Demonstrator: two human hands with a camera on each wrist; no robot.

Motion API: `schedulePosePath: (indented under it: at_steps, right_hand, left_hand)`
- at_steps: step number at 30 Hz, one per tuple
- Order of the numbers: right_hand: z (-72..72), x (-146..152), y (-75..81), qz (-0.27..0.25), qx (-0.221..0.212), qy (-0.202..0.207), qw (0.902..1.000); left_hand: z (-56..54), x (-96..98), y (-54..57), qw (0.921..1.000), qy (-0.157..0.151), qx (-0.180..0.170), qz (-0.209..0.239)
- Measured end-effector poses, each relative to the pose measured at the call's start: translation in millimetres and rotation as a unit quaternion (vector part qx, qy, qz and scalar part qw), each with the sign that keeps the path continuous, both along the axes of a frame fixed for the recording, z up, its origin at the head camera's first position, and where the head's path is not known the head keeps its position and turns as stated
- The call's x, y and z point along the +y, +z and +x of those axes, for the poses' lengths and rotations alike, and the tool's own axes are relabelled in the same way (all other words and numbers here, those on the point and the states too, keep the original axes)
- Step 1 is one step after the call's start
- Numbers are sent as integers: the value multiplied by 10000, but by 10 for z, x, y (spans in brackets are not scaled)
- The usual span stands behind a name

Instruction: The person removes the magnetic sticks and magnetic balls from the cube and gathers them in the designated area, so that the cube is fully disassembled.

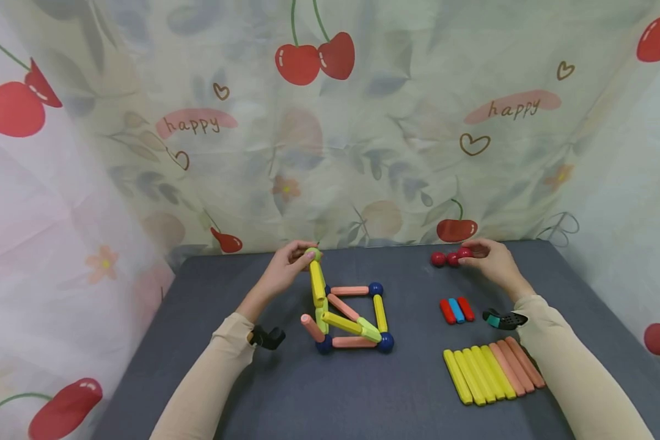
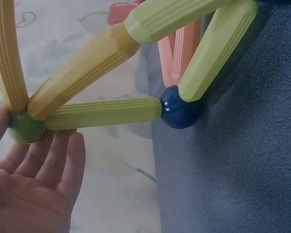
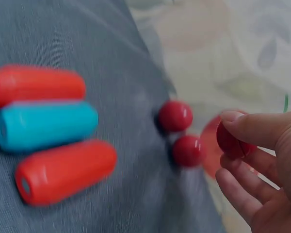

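At the left, the left hand holds a green ball between thumb and fingers. The ball tops a frame of magnetic building sticks, with yellow sticks and light-green ones running from it in the left wrist view. Dark blue balls and pink sticks form the frame's base on the table; one pink stick stands tilted with a free end. The right hand pinches a red ball by thumb and fingers. Two more red balls lie beside it.
On the dark grey table, two short red sticks flank a blue one. Nearer the front right lies a row of yellow sticks and pink sticks. A printed cloth hangs behind the table's back edge.
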State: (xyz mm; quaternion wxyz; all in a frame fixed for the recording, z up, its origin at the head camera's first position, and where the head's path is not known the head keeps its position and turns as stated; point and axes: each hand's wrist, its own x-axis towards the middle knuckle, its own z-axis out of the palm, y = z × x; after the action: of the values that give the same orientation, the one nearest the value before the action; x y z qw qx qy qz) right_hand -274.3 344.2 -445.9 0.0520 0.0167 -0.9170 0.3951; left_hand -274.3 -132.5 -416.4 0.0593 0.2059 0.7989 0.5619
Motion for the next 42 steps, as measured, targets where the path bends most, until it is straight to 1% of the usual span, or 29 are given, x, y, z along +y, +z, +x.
schedulePosePath:
  at_steps: [5, 9, 12, 16, 18, 25, 27, 31, 35, 39, 42]
  right_hand:
    - [-35, 158, -133, 164, -244, -191, 9994]
    - [-61, 217, -213, 291, -425, -222, 9984]
    - [-71, 216, -245, 406, -492, -171, 9978]
    - [-92, 180, -266, 478, -535, -45, 9974]
    - [-101, 162, -266, 489, -559, -12, 9972]
    - [-121, 144, -252, 522, -747, 18, 9958]
    - [-130, 140, -238, 505, -814, 59, 9954]
    - [-130, 142, -153, 552, -793, 71, 9953]
    - [-92, 21, 41, 744, -425, -9, 9963]
    - [-49, -280, 297, 723, 90, 189, 9972]
    - [-20, -604, 466, 425, 287, 596, 9969]
  left_hand:
    - [23, -28, -5, 9998, 70, 191, -63]
    - [51, -50, -13, 9988, 257, 379, -169]
    - [70, -63, -19, 9974, 429, 557, -161]
    - [84, -73, -23, 9949, 577, 812, -144]
    - [87, -74, -24, 9944, 586, 863, -157]
    - [94, -103, -32, 9964, 361, 759, -61]
    - [101, -112, -28, 9965, 349, 756, -49]
    - [112, -105, -25, 9963, 371, 766, -59]
    - [122, -99, -27, 9960, 393, 798, -95]
    - [136, -93, -22, 9959, 426, 794, -112]
    - [146, -86, -19, 9962, 410, 764, -91]
